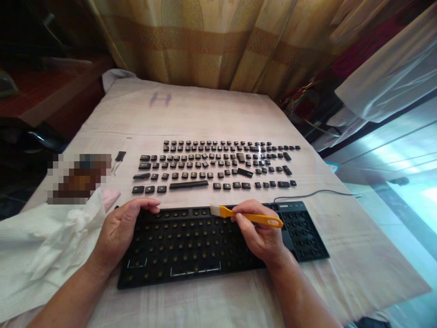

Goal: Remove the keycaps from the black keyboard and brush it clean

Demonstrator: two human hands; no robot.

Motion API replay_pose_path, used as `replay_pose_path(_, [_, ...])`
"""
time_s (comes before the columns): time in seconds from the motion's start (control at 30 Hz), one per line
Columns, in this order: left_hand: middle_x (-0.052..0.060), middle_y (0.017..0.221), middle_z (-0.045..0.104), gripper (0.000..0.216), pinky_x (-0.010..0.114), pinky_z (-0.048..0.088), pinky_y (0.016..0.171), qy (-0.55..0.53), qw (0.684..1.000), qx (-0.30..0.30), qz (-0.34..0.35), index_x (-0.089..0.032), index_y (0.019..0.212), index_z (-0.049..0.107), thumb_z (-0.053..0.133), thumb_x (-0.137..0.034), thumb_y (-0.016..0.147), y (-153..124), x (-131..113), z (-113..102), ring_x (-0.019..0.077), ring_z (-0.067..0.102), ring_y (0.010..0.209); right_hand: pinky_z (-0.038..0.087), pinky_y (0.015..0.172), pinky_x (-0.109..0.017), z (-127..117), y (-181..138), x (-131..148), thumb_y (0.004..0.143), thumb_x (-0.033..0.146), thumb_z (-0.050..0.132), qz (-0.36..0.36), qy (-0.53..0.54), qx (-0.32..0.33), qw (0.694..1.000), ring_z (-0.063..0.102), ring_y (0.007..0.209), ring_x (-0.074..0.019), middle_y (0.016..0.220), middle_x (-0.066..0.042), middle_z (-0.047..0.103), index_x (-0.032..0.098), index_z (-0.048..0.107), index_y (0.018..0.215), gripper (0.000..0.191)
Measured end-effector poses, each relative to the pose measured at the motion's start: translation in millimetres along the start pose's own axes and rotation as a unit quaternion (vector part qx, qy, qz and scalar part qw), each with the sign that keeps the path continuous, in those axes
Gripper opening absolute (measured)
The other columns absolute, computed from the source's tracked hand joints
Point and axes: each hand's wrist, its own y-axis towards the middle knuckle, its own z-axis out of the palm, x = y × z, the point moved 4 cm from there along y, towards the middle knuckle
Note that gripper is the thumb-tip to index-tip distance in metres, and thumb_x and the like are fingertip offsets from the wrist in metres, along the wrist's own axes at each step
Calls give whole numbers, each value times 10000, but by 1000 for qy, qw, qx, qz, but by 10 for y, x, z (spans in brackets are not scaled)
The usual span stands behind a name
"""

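A black keyboard with its keycaps off lies in front of me, the bare key posts and white wire stabilisers showing. My left hand grips its upper left corner, fingers curled over the back edge. In my right hand is a small brush with a yellow handle, pinched between thumb and fingers. Its pale bristles touch or hover just over the top row of posts; I cannot tell which. Behind the keyboard the loose black keycaps are laid out in rows, with the long spacebar in the nearest row.
A white cloth lies crumpled at the left, beside a blurred-out patch. A wire keycap puller rests left of the keycaps. The keyboard's cable runs right across the light tablecloth. Curtains hang behind the table.
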Motion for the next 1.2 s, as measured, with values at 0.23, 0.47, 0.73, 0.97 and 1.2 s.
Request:
replay_pose_path(0.23, [6,780,765,555,301,533,873,9,1000,-6,6,-257,869,777,494,-733,899,5,-27,3,197,703,829,541,643,-289,64,48,89,908,114,566,-55,-20,50,997,684,668,-168,747,-18,730,211,650,894,130])
replay_pose_path(0.47, [24,794,761,564,348,536,896,13,1000,-3,-7,-242,883,775,484,-725,902,4,-15,1,223,698,845,571,718,-303,65,30,62,931,112,579,-44,37,50,997,718,764,-174,841,-31,762,219,676,977,151])
replay_pose_path(0.73, [38,800,760,598,363,535,903,2,1000,3,-24,-229,884,780,501,-758,873,-8,-8,-2,235,695,856,584,689,-316,34,12,11,930,165,566,17,30,33,999,724,728,-187,787,-29,747,226,685,936,134])
replay_pose_path(0.97, [23,826,762,552,339,511,934,-2,1000,6,-25,-237,902,777,497,-712,906,-14,7,-8,220,685,888,587,719,-309,76,13,-19,948,175,557,29,31,58,997,738,761,-186,842,-31,762,228,687,959,141])
replay_pose_path(1.2, [25,823,754,554,345,510,924,-7,1000,5,-27,-238,901,775,509,-724,894,-19,5,2,225,676,880,612,734,-317,66,-21,-74,939,172,614,37,60,-4,998,749,764,-182,865,-27,779,241,704,1018,137])
